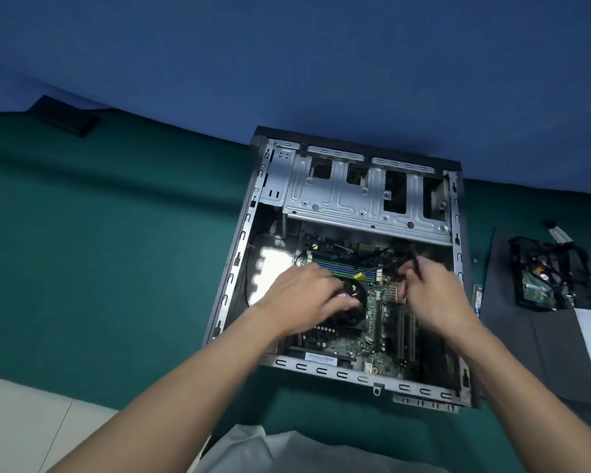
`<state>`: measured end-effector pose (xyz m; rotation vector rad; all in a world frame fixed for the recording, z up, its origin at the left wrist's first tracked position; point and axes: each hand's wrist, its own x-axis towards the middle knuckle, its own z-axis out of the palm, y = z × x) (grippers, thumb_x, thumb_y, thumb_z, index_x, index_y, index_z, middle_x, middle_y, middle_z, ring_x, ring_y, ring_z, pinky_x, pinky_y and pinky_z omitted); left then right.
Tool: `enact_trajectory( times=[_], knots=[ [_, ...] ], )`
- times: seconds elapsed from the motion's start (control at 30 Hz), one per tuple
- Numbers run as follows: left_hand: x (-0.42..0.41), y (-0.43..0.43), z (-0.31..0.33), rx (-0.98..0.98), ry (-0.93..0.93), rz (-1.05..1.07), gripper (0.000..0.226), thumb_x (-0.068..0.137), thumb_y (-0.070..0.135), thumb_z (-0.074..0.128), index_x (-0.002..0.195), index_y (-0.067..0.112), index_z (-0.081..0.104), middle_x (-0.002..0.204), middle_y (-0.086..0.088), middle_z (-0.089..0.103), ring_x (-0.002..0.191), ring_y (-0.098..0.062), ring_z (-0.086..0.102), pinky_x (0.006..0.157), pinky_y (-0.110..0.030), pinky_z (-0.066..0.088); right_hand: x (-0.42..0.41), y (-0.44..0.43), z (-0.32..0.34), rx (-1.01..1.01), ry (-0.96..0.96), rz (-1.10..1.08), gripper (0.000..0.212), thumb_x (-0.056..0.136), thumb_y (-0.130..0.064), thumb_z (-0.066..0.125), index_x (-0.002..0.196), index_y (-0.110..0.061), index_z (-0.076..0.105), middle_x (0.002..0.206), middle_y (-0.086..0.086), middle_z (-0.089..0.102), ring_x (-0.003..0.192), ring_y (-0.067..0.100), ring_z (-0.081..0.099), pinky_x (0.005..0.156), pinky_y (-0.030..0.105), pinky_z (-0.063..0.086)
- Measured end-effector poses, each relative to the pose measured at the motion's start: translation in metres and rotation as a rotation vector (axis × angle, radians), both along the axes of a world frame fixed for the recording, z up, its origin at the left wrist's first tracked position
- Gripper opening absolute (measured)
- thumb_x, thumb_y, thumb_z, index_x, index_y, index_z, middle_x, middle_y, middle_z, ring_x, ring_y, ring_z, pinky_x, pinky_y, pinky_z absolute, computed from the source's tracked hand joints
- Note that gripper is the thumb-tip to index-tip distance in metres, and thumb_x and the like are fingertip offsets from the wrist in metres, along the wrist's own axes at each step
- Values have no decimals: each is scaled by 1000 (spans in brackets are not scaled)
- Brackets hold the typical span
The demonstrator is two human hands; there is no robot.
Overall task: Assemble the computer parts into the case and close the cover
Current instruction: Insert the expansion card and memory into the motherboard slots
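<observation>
Table: We see a green cloth [99, 250] under everything and a blue wall behind.
Case: The open case [234, 268] lies flat under both hands, so we can reach in.
Left hand: Our left hand [304, 295] rests on the fan [355, 298] with its fingers laid out, maybe to steady it.
Right hand: Our right hand [434, 298] pinches a black cable [415, 259], likely to plug it in.
Cover: The grey cover [526, 353] waits off to the right of our right hand.

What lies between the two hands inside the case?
Head view: between left hand and right hand lie the motherboard, part of the black fan and a yellow plug.
</observation>
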<state>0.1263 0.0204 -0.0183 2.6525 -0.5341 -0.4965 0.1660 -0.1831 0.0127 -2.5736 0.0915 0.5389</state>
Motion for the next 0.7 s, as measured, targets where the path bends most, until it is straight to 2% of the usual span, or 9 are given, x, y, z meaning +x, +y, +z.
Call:
enact_trajectory(
  times=[0.07,0.17,0.27,0.33,0.4,0.47,0.53,0.6,0.7],
  knots=[
    [0,12,-9,39,-2,161,43,98,51,39,112,17,62,113,-1,63,110,-17,56,100,-36,45,-10,-8,-2,-288,45,325,11,99,-20,38,99,-10,41,94,16,65,76,30,59,68,38,46],
    [-4,26,-20,112,34,355,22,98,24,52,118,16,60,115,-2,61,101,-18,58,93,-32,51,-31,5,-6,-605,409,575,66,97,-59,26,133,-5,37,132,20,52,112,35,57,92,46,48],
    [-8,32,-29,81,188,476,24,95,11,57,119,12,58,107,-3,62,84,-14,56,75,-18,45,-33,17,2,-824,578,690,76,85,-74,27,118,-11,55,131,8,55,105,26,60,89,40,50],
    [-12,34,-33,59,241,508,27,95,7,56,122,10,55,102,-3,62,79,-13,56,65,-16,42,-25,21,12,-801,412,663,67,84,-76,30,100,-16,55,105,3,63,90,22,62,79,38,50],
    [-15,33,-37,44,271,541,31,94,3,54,125,8,53,103,-5,62,84,-16,59,78,-22,50,-15,30,19,-692,71,583,57,87,-71,35,93,-18,53,84,0,60,81,21,62,66,34,46],
    [-17,30,-41,33,303,579,28,95,7,54,123,9,54,106,-7,64,89,-18,60,87,-28,49,-6,46,11,-419,-196,559,46,87,-64,46,94,-19,50,88,-1,59,81,18,57,65,34,48],
    [-17,27,-43,6,359,608,26,96,14,55,122,12,55,106,-4,66,90,-18,61,86,-28,48,-2,64,-6,-287,-70,679,68,80,-62,58,128,-16,42,124,4,53,111,20,50,89,39,47],
    [-19,26,-45,-5,408,615,26,97,20,55,123,15,56,109,-2,66,92,-16,57,81,-26,40,-6,73,-33,-417,105,820,105,74,-60,67,149,-14,12,147,11,33,135,29,31,109,45,31],
    [-19,26,-45,-35,440,635,26,99,27,53,121,16,56,108,-1,66,87,-15,55,77,-27,37,-9,67,-59,-523,41,858,113,72,-51,75,149,-10,4,146,16,35,134,32,35,113,45,25]
  ],
)
